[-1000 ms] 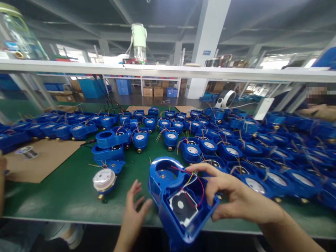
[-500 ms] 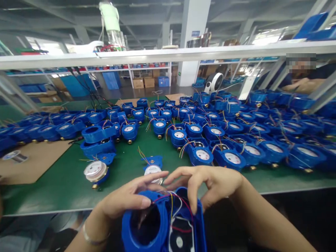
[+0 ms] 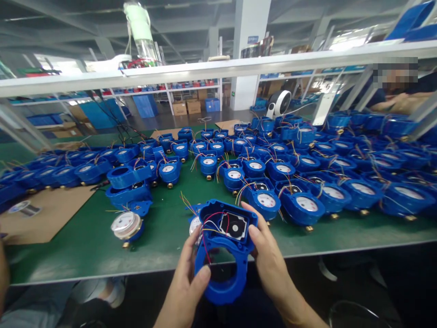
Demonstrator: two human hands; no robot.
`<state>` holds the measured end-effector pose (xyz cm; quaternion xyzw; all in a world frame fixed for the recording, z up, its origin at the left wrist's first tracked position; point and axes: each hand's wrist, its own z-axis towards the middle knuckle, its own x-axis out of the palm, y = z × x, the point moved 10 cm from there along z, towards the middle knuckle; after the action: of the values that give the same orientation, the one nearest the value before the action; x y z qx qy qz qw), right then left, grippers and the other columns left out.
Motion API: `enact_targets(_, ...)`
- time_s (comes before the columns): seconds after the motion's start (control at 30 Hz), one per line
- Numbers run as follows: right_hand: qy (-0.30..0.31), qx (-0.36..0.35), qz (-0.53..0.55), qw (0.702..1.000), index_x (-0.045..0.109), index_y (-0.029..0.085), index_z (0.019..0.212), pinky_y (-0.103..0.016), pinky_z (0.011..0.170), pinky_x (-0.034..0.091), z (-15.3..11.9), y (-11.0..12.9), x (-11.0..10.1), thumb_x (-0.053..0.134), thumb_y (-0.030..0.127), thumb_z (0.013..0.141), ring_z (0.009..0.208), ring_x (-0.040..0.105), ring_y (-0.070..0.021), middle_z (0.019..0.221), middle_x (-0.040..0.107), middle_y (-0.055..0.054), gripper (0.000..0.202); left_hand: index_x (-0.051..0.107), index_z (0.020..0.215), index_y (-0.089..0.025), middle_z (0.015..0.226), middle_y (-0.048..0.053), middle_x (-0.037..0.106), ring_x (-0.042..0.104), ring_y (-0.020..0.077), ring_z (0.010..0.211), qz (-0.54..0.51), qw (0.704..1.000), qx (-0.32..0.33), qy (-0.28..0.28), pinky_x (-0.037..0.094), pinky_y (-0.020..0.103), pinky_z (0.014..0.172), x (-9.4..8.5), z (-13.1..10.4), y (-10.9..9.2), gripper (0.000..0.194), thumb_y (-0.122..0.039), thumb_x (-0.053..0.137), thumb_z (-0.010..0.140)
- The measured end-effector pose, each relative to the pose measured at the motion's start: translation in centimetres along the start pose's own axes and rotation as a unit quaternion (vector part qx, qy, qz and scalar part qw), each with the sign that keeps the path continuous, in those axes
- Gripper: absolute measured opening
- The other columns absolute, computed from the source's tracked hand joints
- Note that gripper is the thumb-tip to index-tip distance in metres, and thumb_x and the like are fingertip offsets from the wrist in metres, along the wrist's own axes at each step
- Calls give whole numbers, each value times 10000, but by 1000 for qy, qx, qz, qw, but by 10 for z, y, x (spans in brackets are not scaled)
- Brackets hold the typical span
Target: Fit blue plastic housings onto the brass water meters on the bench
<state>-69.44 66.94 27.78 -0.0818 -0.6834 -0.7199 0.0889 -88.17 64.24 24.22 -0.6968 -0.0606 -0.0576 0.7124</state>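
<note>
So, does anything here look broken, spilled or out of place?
Nothing clearly stands out. Loose wires might look untidy in the held blue housing, but many blue meters on the green bench have them too.

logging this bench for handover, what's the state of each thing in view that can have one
Blue housing: held, box side uncovered, wires exposed
Left hand: fingers gripping the housing
Right hand: fingers gripping the housing
Left pale meter: dial up, outside any housing
Wire spool: wire wound on, resting on cardboard
White fan: cannot tell if running
</note>
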Motion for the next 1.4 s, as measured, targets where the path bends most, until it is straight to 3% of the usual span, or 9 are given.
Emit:
enact_targets(0.13, -33, -77, -120, 989, 490, 243, 1364, -309, 897, 561, 5, 23, -11, 513, 584, 959, 971, 626, -200, 1150, 625, -58, 530, 546, 1337, -361, 1493, 24, 448, 378, 310, 1389, 166, 973, 144, -66, 273, 527, 1180, -27, 4, -60, 493, -596, 538, 904)
enact_targets(0.2, -19, -103, -168, 980, 474, 266, 1381, -286, 842, 570, 5, 28, -8, 511, 546, 973, 915, 633, -183, 1109, 637, -38, 496, 577, 1269, -374, 1404, 8, 522, 427, 274, 1328, 319, 904, 263, -108, 288, 514, 1145, -28, 0, -108, 355, -424, 612, 919)
enact_targets(0.3, 1, -135, -224, 965, 440, 315, 1403, -322, 928, 545, 1, 31, 0, 506, 495, 987, 1055, 625, -204, 1239, 612, -29, 458, 632, 1152, -333, 1229, -8, 648, 472, 265, 1223, 483, 786, 380, -71, 301, 494, 1085, 4, -5, -146, 249, -332, 664, 904)
enact_targets(0.4, 5, -152, -270, 951, 431, 330, 1407, -400, 1035, 495, -3, 35, 6, 514, 476, 981, 1213, 563, -249, 1369, 548, -32, 458, 650, 1111, -302, 1106, 1, 713, 506, 287, 1141, 560, 725, 401, -10, 322, 484, 970, 32, 1, -144, 236, -386, 674, 892)
enact_targets(0.7, -15, -191, -326, 926, 461, 300, 1385, -414, 1052, 489, -6, 50, 9, 544, 411, 951, 1164, 599, -247, 1332, 576, -37, 456, 595, 1213, -212, 864, 0, 677, 529, 227, 912, 588, 696, 407, 71, 320, 370, 768, 52, 13, -118, 285, -269, 609, 934)
enact_targets(0.87, -18, -171, -319, 932, 480, 307, 1371, -445, 1065, 483, -1, 44, 5, 559, 397, 935, 1178, 595, -261, 1315, 590, -35, 452, 682, 1076, -280, 820, -42, 678, 580, 148, 773, 522, 756, 375, 126, 406, 294, 711, 44, 12, -119, 170, -296, 552, 968)
enact_targets(1.07, -32, -168, -314, 934, 495, 277, 1361, -459, 1036, 506, 3, 43, 0, 569, 407, 926, 1181, 593, -284, 1296, 602, -59, 460, 690, 803, -263, 777, -56, 698, 655, 107, 730, 396, 890, 140, 176, 491, 181, 676, 18, 29, -82, 265, -404, 530, 961)
enact_targets(1.2, -53, -169, -298, 938, 494, 297, 1361, -400, 881, 589, 3, 44, -13, 573, 413, 928, 1147, 610, -284, 1311, 593, -53, 455, 738, 910, -291, 812, -34, 725, 683, 120, 758, 385, 904, 98, 159, 523, 176, 706, -3, 28, -61, 309, -444, 476, 969)
enact_targets(1.4, -78, -155, -288, 942, 484, 330, 1365, -397, 782, 613, 5, 42, -33, 580, 449, 934, 885, 674, -243, 1139, 652, -41, 457, 732, 1093, -358, 919, -25, 765, 726, 157, 843, 448, 884, 90, 93, 588, 229, 782, -66, 30, -19, 342, -510, 456, 959)
